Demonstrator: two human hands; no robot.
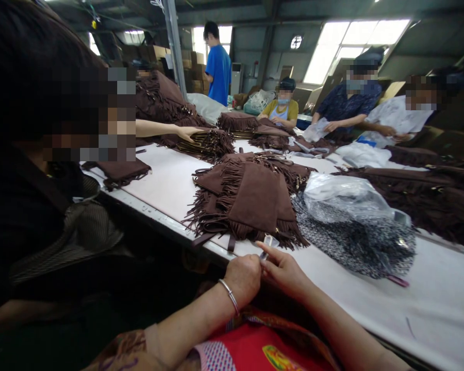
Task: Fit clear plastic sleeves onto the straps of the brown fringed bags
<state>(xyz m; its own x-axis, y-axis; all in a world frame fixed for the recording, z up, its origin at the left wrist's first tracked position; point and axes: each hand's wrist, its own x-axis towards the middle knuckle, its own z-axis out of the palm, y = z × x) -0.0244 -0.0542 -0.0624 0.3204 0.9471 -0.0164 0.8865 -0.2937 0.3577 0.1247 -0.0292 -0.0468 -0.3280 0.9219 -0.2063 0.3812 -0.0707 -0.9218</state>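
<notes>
My left hand (243, 281), with a silver bangle on its wrist, is closed at the near table edge. Pressed close to it is my right hand (288, 270), its index finger stretched forward and its thumb against the left fist. A small clear plastic strip (271, 241) runs between the two hands, and both sets of fingers are on it. Just beyond them lies a pile of dark brown fringed bags (255, 198), with straps hanging toward the edge. Whatever else is inside my left fist is hidden.
Clear plastic bags (344, 198) lie on black-and-white speckled cloth (355, 242) at the right. More brown fringed bags (441, 201) are heaped beyond. A co-worker (31, 154) leans in at the left, a hand (187, 134) on stacked bags. Several people work across the table (436, 288).
</notes>
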